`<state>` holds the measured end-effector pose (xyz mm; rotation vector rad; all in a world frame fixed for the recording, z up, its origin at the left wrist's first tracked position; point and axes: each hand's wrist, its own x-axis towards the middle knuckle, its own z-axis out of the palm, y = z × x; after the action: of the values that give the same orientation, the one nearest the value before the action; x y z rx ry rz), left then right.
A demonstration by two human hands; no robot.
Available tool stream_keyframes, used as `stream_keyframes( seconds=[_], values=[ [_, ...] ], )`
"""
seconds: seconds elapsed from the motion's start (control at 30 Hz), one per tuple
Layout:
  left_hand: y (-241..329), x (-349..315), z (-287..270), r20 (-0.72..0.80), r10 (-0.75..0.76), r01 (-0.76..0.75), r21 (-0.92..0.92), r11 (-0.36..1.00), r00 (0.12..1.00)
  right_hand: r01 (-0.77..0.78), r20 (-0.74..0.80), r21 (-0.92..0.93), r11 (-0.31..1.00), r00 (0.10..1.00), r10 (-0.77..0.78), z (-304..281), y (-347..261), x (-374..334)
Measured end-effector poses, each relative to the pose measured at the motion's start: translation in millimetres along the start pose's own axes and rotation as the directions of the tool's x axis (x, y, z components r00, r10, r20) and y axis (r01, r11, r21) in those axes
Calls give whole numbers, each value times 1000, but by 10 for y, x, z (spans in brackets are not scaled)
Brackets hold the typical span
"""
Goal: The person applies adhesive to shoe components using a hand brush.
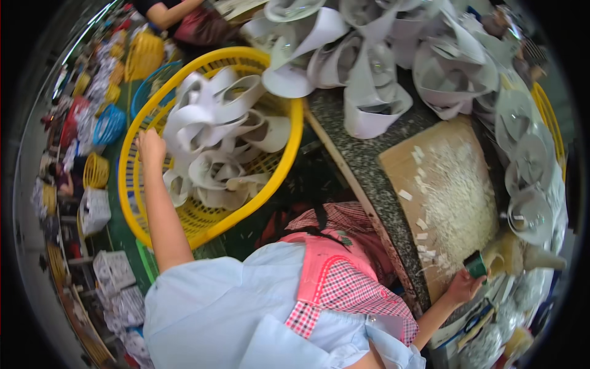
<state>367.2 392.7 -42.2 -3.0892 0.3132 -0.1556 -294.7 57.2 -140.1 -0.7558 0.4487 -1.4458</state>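
My left hand [150,146] is closed at the left inner side of a yellow plastic basket [294,144]; whatever its fingers hold, if anything, is hidden. Curled white sheet pieces [212,123] lie heaped in that basket, right beside the hand. At the lower right, my right hand [465,286] grips a small dark green piece with a pale edge [475,264], its kind unclear. This is held at the near end of a brown cardboard sheet [399,157], close to a beige rounded object [507,257]. Small pale chips [458,190] are spread over the cardboard.
A speckled dark worktop [362,157] carries the cardboard. Many curved white pieces [375,92] are stacked along its far side, and more line the right [528,160]. Another person's arm [174,13] shows at the top. Blue and yellow baskets [110,125] stand at the left.
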Motion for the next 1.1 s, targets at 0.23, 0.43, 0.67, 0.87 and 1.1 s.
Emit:
stream_keyframes(
  seconds=[0.23,0.43,0.67,0.87,1.1],
  values=[
    [2607,-851,-698,-672,663,-937,-143,320,329,98,23,-61,993,995,-97,287,54,-73],
    [3930,-814,-1024,-829,524,-980,-155,123,197,80,-45,-35,996,996,-81,191,-17,-142],
    [3970,-473,-1038,-594,484,-655,-754,-56,643,88,-136,8,996,987,-86,208,-62,-99],
    [3938,-1305,-1720,-452,814,305,-768,-563,366,120,-110,-65,991,986,-126,145,-64,-155],
    [4354,-1796,-1399,-304,925,534,-755,-381,229,165,-83,-45,985,982,-168,290,-51,-142]
  ],
)
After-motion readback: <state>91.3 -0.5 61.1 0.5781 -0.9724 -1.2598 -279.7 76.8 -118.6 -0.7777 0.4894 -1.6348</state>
